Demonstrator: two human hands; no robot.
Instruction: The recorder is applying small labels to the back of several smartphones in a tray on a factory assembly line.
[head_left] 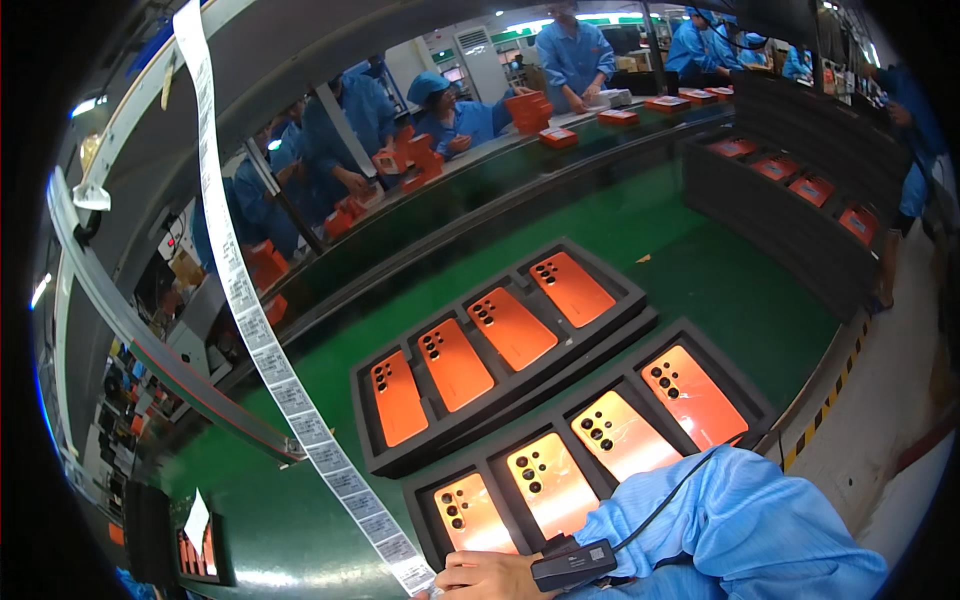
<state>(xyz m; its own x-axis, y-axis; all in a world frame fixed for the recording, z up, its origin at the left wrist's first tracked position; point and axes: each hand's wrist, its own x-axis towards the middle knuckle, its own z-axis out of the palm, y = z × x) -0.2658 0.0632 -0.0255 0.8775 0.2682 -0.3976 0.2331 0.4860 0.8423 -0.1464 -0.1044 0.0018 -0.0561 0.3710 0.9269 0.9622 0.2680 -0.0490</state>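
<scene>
My right hand [492,577] reaches in at the lower edge, its fingers closed at the bottom end of a long white strip of printed labels [285,395]. The strip hangs down from the upper left. A blue sleeve covers that arm, and a small black device with a cable [574,568] sits at the wrist. Just beyond the hand lies a black foam tray [757,410] holding several orange phones [695,396], camera side up. Behind it rests another black tray [366,440] with more orange phones [456,365]. My left hand is out of view.
The trays lie on a green work surface [330,545]. Stacked black trays [790,235] with orange items stand at the far right. A metal frame [150,340] rises on the left. Across the line, people in blue [575,50] handle orange boxes [530,112].
</scene>
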